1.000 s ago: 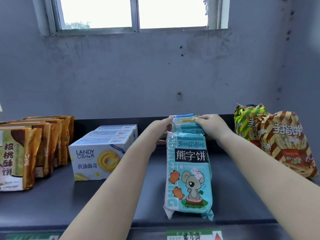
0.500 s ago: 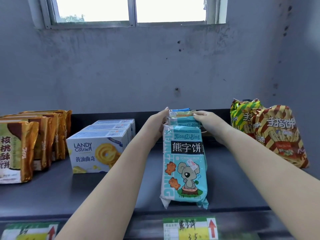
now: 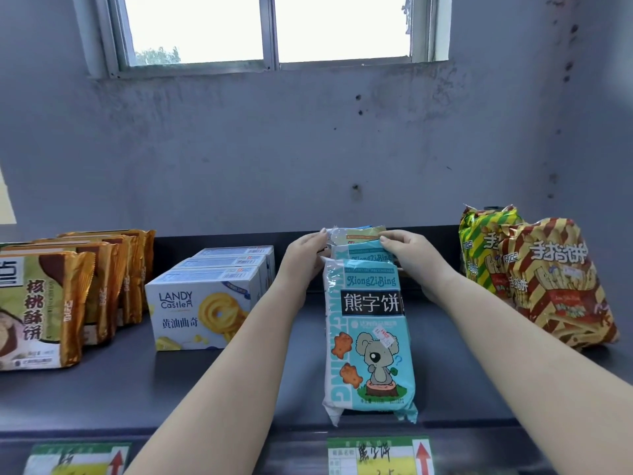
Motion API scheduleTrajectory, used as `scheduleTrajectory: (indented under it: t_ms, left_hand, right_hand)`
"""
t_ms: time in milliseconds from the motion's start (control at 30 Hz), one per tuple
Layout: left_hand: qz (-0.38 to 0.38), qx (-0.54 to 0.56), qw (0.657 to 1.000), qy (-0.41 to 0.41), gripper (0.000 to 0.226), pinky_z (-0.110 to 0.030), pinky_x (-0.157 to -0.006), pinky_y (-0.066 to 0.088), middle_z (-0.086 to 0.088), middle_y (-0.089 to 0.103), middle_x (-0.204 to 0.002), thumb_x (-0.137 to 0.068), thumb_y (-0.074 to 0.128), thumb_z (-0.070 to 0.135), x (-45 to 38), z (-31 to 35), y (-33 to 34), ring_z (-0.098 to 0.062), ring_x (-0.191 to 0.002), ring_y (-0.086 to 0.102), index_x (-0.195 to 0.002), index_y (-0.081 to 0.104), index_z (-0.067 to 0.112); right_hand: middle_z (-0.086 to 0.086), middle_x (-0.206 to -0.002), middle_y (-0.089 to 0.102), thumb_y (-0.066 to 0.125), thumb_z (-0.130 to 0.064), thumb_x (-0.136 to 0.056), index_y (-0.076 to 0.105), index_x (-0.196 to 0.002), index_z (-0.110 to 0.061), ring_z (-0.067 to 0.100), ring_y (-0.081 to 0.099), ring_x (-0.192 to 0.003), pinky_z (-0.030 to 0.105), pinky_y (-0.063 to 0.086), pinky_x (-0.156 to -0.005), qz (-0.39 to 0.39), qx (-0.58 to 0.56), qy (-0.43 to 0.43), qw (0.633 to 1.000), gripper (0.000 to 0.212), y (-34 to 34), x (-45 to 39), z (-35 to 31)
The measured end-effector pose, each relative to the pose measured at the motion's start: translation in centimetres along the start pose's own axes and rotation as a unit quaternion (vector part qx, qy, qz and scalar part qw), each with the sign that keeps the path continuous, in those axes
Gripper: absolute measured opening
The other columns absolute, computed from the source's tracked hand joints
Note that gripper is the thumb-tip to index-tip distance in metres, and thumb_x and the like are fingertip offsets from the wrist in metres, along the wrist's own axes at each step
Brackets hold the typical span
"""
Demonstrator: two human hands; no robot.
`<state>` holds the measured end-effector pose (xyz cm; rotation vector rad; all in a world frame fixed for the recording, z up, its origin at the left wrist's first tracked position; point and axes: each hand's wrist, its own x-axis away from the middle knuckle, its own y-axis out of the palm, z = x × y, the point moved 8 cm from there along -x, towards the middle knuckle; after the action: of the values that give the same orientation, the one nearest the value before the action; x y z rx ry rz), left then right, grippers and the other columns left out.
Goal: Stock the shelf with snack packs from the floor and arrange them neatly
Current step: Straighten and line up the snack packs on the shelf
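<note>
Straightening the row of bear biscuit packs

The front teal pack (image 3: pixel 370 337) stands at the shelf (image 3: pixel 102 389) edge as before; behind it, left hand (image 3: pixel 301 258) and right hand (image 3: pixel 411 255) still pinch the rear packs (image 3: pixel 356 234), now squared up, nearly neat.

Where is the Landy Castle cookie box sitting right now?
In the head view the Landy Castle box stands left of centre on the shelf, between the gold packs and the left forearm.

window (image 3: pixel 270 29) top centre | stained grey wall (image 3: pixel 239 149) | price labels (image 3: pixel 378 455) on shelf edge
</note>
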<state>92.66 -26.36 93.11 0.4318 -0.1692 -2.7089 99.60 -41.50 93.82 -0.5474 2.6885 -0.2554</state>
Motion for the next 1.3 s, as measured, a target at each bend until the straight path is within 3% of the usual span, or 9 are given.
scheduleTrajectory:
  t_ms: [300, 500, 667, 833, 900, 1000, 1067, 1200, 1300]
  left_hand:
    - [0.021, -0.050, 0.998, -0.025, 0.027, -0.019, -0.061, 0.052, -0.001, 0.064, -0.080, -0.095, 0.043, 0.028, -0.4, -0.7, -0.9, -0.013, -0.073, 0.060, -0.077, 0.059, 0.016]
    - [-0.007, -0.062, 0.994, -0.086, 0.041, -0.046, -0.103, 0.045, -0.018, 0.067, -0.114, -0.079, 0.052, 0.045, -0.7, -2.4, -0.4, -0.033, -0.110, 0.062, -0.098, 0.068, 0.012]
    - [0.056, -0.185, 0.979, -0.065, 0.032, -0.045, -0.096, 0.046, -0.008, 0.061, -0.088, -0.092, 0.046, 0.039, -0.5, -0.6, -1.6, -0.029, -0.094, 0.059, -0.070, 0.056, 0.017]
    - [0.019, -0.314, 0.941, -0.127, 0.049, -0.038, -0.086, 0.049, -0.003, 0.065, -0.108, -0.086, 0.043, 0.058, 4.3, 1.3, -2.2, -0.022, -0.100, 0.062, -0.106, 0.058, 0.015]
    - [-0.035, -0.369, 0.923, -0.104, 0.039, -0.036, -0.086, 0.052, 0.002, 0.070, -0.101, -0.085, 0.049, 0.055, 7.1, 0.9, -1.8, -0.017, -0.096, 0.066, -0.098, 0.064, 0.021]
    - [-0.091, -0.332, 0.937, -0.053, 0.011, -0.040, -0.094, 0.053, 0.003, 0.076, -0.097, -0.085, 0.062, 0.033, 10.1, 0.4, -0.6, -0.016, -0.098, 0.069, -0.092, 0.069, 0.028]
    - [-0.080, -0.288, 0.954, -0.020, 0.013, -0.040, -0.092, 0.054, 0.003, 0.076, -0.096, -0.085, 0.064, 0.023, 10.4, -0.1, -0.4, -0.013, -0.095, 0.071, -0.096, 0.070, 0.027]
    - [-0.066, -0.263, 0.961, 0.048, 0.014, -0.011, -0.067, 0.055, 0.018, 0.072, -0.079, -0.086, 0.062, 0.018, 10.6, 0.0, 0.7, 0.007, -0.074, 0.069, -0.096, 0.067, 0.025]
    - [-0.054, -0.285, 0.954, 0.072, 0.016, -0.006, -0.062, 0.050, 0.019, 0.069, -0.085, -0.088, 0.059, 0.022, 11.0, -0.1, 1.3, 0.012, -0.072, 0.066, -0.102, 0.065, 0.027]
  right_hand:
    - [0.001, -0.093, 0.068, 0.049, -0.020, -0.094, 0.063, -0.106, -0.014, 0.021, 0.064, -0.093, 0.040, 0.050, -0.091, -0.010, 0.003, -0.002, 1.000, 0.019, 0.5, -0.2, 0.0]
    - [0.007, -0.102, 0.070, 0.050, -0.022, -0.093, 0.063, -0.111, -0.014, 0.026, 0.067, -0.098, 0.044, 0.053, -0.091, -0.009, 0.047, -0.002, 0.999, 0.023, 0.6, -0.2, 0.2]
    - [0.004, -0.103, 0.067, 0.054, -0.030, -0.090, 0.063, -0.113, -0.010, 0.020, 0.063, -0.097, 0.035, 0.051, -0.085, 0.049, 0.161, -0.045, 0.985, 0.032, -0.7, 0.6, -1.1]
    - [-0.002, -0.085, 0.072, 0.053, -0.044, -0.088, 0.070, -0.091, -0.016, 0.020, 0.069, -0.082, 0.038, 0.055, -0.080, 0.046, 0.167, -0.035, 0.984, 0.033, -2.1, 4.2, -1.8]
    - [-0.008, -0.083, 0.072, 0.055, -0.052, -0.083, 0.070, -0.092, -0.022, 0.013, 0.069, -0.080, 0.035, 0.055, -0.079, 0.011, 0.165, -0.032, 0.986, 0.035, -2.1, 6.3, -1.7]
    - [-0.011, -0.086, 0.074, 0.068, -0.049, -0.073, 0.070, -0.091, -0.031, 0.003, 0.068, -0.084, 0.027, 0.054, -0.079, -0.036, 0.156, -0.037, 0.986, 0.025, -1.2, 8.7, -1.3]
    - [-0.013, -0.086, 0.074, 0.073, -0.033, -0.076, 0.069, -0.090, -0.034, -0.002, 0.068, -0.084, 0.024, 0.055, -0.080, -0.033, 0.135, -0.055, 0.989, 0.015, -0.8, 9.3, -1.3]
    - [-0.011, -0.088, 0.071, 0.068, -0.019, -0.082, 0.070, -0.102, -0.022, 0.004, 0.068, -0.086, 0.029, 0.056, -0.079, 0.014, 0.118, -0.080, 0.990, 0.021, -1.2, 9.2, -2.1]
    - [-0.010, -0.087, 0.070, 0.065, -0.020, -0.085, 0.069, -0.105, -0.021, 0.006, 0.067, -0.087, 0.031, 0.056, -0.080, 0.015, 0.128, -0.080, 0.988, 0.021, -1.4, 9.2, -2.1]
